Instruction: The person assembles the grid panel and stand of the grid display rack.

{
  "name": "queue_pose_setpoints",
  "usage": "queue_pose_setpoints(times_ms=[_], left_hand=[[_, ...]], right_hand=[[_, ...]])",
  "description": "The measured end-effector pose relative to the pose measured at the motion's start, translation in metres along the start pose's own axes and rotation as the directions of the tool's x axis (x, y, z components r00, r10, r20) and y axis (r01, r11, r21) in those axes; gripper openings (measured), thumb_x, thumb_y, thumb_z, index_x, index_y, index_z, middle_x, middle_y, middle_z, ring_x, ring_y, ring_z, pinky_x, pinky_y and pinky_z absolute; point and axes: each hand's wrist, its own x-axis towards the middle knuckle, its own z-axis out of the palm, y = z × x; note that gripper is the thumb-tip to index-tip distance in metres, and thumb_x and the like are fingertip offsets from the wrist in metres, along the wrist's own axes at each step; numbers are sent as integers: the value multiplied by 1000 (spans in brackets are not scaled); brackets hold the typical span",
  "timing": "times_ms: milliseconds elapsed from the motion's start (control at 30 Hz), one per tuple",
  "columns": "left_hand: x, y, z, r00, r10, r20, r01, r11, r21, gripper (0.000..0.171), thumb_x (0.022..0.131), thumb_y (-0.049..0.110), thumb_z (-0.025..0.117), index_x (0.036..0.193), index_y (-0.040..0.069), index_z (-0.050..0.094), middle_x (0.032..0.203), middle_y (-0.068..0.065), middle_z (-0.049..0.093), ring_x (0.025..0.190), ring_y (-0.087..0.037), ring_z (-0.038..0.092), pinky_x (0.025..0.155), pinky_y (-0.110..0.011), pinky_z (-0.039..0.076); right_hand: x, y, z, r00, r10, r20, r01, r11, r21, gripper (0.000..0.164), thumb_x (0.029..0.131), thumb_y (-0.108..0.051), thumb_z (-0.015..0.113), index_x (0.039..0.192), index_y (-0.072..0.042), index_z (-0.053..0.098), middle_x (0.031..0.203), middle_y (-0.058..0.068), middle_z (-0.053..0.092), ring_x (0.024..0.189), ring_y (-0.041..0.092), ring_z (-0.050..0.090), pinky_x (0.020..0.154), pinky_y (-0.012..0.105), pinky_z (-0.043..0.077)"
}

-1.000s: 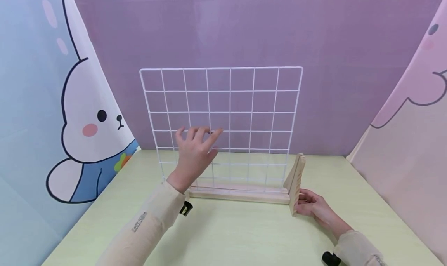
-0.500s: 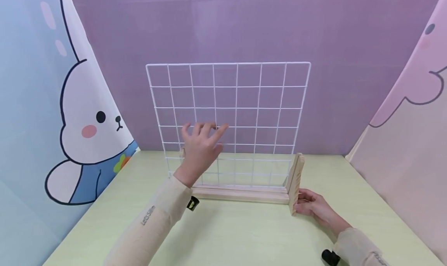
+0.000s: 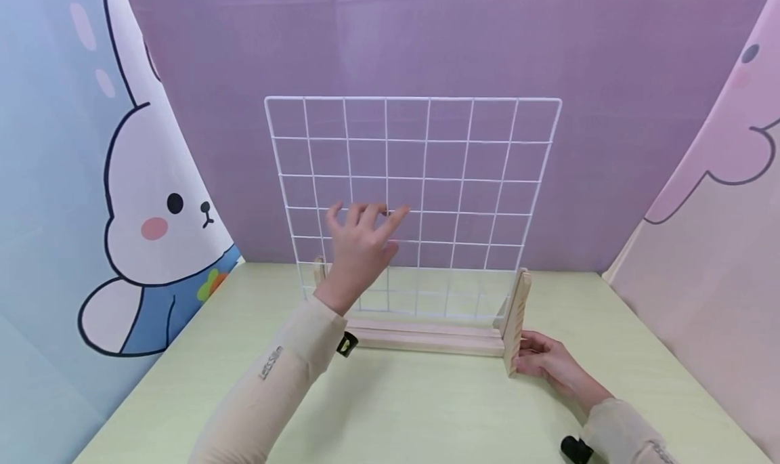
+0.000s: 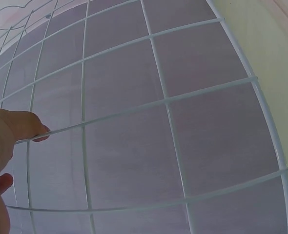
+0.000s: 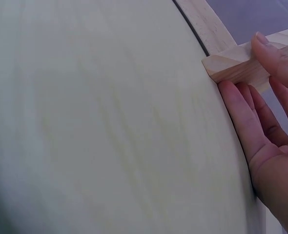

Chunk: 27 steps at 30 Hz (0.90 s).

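Note:
A white wire grid panel (image 3: 424,178) stands upright in the head view, leaning slightly back. My left hand (image 3: 361,252) grips it left of the middle, fingers hooked over a horizontal wire, as the left wrist view also shows. Below it is a pale wooden stand (image 3: 426,343), with a long grooved base bar and a tapered piece at each end. The panel's lower edge appears just above and behind the bar. At the stand's right end, my right hand (image 3: 551,364) holds the foot of the end piece (image 5: 241,68) between thumb and fingers. My left forearm partly hides the stand's left end.
The stand rests on a pale yellow-green table (image 3: 426,410). Behind it hangs a purple cloth backdrop (image 3: 609,112). A printed panel with a cartoon rabbit (image 3: 158,179) borders the left, and a pink and cream one (image 3: 719,261) the right.
My left hand has moved up and to the right, carrying the grid panel with it, so its lower edge has risen from the base bar. My right hand stays on the stand.

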Motion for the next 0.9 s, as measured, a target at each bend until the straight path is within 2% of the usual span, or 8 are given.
queue_pose_setpoints(times_ms=[633, 900], left_hand=[[28, 2, 11, 999, 4, -54, -3, 1000, 8, 50, 69, 9, 86, 116, 18, 73, 102, -8, 69, 96, -29, 60, 96, -63, 34], [36, 3, 14, 999, -5, -38, 5, 1000, 8, 49, 70, 10, 85, 117, 19, 73, 103, -7, 68, 97, -29, 60, 97, -63, 33]], right_hand=[[1, -3, 2, 1000, 13, 7, -13, 1000, -12, 49, 89, 8, 64, 109, -37, 69, 107, -3, 66, 98, 11, 66, 83, 33, 56], [0, -1, 1, 1000, 4, 28, -4, 1000, 8, 50, 89, 9, 62, 109, -35, 70, 106, -2, 66, 98, 11, 66, 83, 33, 56]])
